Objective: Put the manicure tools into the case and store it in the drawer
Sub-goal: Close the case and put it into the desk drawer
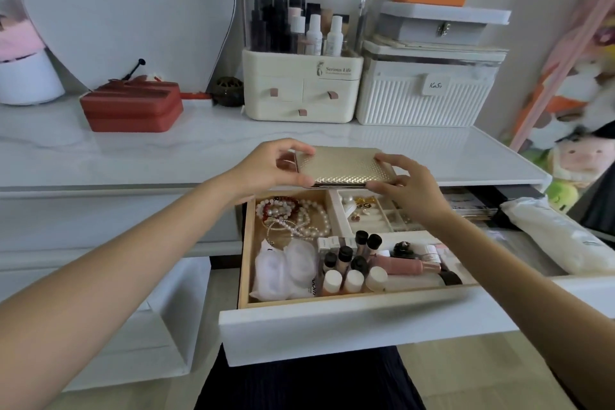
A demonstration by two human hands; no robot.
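Note:
A flat gold textured manicure case (344, 165) lies closed at the front edge of the white tabletop, just above the open drawer (349, 316). My left hand (276, 165) grips its left end, where a pinkish flap shows. My right hand (404, 188) holds its right front corner. No loose manicure tools are visible. The drawer holds pearl bracelets (293, 215), small bottles (349, 266), a pink tube (406, 266), white pads and a compartment tray of earrings (369, 210).
On the tabletop (133, 150) stand a red box (131, 106), a cream cosmetics organiser with a clear lid (303, 90), and a white ribbed box (424, 93) with a grey box stacked on it. A white packet (549, 236) lies in the drawer's right part. Plush toys sit at far right.

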